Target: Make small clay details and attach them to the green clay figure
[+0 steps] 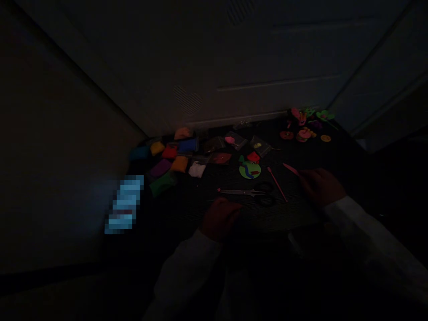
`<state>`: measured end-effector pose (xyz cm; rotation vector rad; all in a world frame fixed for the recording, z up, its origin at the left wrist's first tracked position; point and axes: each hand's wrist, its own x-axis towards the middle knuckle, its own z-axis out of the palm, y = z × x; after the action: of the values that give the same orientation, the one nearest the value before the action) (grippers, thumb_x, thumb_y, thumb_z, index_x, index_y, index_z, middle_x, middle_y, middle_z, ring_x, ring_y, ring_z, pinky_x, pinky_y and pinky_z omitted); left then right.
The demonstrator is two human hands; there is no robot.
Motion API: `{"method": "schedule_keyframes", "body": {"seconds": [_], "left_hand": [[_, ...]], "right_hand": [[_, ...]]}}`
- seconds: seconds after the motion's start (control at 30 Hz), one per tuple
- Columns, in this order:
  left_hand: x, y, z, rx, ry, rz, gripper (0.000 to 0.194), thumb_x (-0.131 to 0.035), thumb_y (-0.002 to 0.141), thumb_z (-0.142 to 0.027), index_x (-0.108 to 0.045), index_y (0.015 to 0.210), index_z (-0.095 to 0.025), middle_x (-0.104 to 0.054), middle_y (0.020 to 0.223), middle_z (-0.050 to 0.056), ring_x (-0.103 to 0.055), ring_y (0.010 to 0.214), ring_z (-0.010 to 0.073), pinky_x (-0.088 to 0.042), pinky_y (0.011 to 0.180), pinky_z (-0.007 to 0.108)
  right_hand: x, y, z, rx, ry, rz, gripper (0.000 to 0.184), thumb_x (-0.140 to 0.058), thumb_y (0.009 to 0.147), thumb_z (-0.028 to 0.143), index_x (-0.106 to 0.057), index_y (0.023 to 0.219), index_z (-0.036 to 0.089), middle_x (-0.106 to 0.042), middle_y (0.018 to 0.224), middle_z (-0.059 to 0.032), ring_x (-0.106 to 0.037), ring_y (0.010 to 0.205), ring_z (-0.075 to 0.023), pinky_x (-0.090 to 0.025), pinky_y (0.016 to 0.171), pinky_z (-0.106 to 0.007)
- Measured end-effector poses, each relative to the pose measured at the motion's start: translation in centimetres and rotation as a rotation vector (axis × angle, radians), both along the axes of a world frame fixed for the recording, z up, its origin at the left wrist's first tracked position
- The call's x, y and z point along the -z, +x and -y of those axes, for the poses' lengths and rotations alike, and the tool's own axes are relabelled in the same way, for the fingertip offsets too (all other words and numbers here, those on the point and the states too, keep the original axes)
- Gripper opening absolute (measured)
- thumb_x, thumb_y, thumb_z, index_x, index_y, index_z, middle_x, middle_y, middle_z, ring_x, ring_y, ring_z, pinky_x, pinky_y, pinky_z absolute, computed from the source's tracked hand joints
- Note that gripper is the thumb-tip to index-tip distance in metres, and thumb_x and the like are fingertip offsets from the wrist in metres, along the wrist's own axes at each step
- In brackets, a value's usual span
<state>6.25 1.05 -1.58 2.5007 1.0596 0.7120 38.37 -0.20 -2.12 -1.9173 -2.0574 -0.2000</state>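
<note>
In dim light, my right hand is closed round a pink plastic modelling knife, its pointed blade facing left. My left hand rests at the table's near side with its fingers curled; whatever may be inside them is hidden. Just beyond it lie scissors with dark handles, and a small pink bit of clay sits at their tip. Between the scissors and my right hand lies a thin pink modelling stick. Behind the scissors is a round green clay disc with blue and red pieces on it.
Several coloured clay packets are grouped at the left of the dark table. Small clear bags lie toward the back. Finished clay figures stand at the back right. A glowing, pixelated screen is at the left edge.
</note>
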Motion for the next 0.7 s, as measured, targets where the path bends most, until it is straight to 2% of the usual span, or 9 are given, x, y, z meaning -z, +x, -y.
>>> {"method": "schedule_keyframes", "body": {"seconds": [0.13,0.23,0.4,0.53,0.7], "left_hand": [[-0.4,-0.4,-0.3,0.021,-0.009,-0.025,0.019,-0.051,0.073,-0.018,-0.058,0.09,-0.019,-0.064,0.082,0.002,-0.052,0.08,0.0135,-0.046,0.071,0.028],[-0.6,-0.8,-0.4,0.021,0.013,-0.027,0.019,-0.05,0.073,-0.018,-0.058,0.09,-0.018,-0.064,0.084,0.003,-0.052,0.081,0.0134,-0.045,0.073,0.029],[-0.9,-2.2,-0.3,-0.095,0.112,-0.002,0.015,-0.051,0.073,-0.019,-0.058,0.086,-0.017,-0.063,0.082,0.003,-0.053,0.08,0.0131,-0.043,0.075,0.03],[-1.0,-3.9,-0.1,-0.261,0.205,0.039,0.013,-0.052,0.072,-0.019,-0.059,0.082,-0.016,-0.063,0.078,0.003,-0.054,0.076,0.0135,-0.043,0.072,0.029],[-0.9,-5.1,-0.1,-0.353,0.228,0.03,0.013,-0.052,0.072,-0.02,-0.059,0.082,-0.017,-0.063,0.077,0.003,-0.055,0.075,0.0144,-0.043,0.07,0.029]], "right_hand": [[-0.8,-0.5,0.4,-0.022,0.056,-0.001,0.034,-0.042,0.078,0.034,-0.056,0.1,0.013,-0.053,0.09,-0.0118,-0.048,0.08,-0.02,-0.039,0.069,-0.034],[-2.1,-2.7,1.4,-0.117,0.066,0.001,0.032,-0.045,0.077,0.032,-0.056,0.102,0.015,-0.053,0.09,-0.0098,-0.047,0.08,-0.0185,-0.036,0.07,-0.034],[-3.6,-9.4,3.2,-0.474,-0.072,-0.007,0.034,-0.043,0.079,0.03,-0.048,0.112,0.026,-0.054,0.087,-0.0046,-0.045,0.077,-0.0157,-0.029,0.069,-0.034],[-3.3,-13.1,3.5,-0.537,-0.149,0.053,0.038,-0.039,0.081,0.034,-0.043,0.117,0.025,-0.055,0.087,-0.005,-0.043,0.078,-0.0175,-0.025,0.073,-0.038],[-2.4,-14.1,3.1,-0.533,-0.161,0.082,0.04,-0.038,0.081,0.037,-0.044,0.117,0.022,-0.055,0.088,-0.007,-0.041,0.078,-0.0185,-0.023,0.074,-0.04]]}}
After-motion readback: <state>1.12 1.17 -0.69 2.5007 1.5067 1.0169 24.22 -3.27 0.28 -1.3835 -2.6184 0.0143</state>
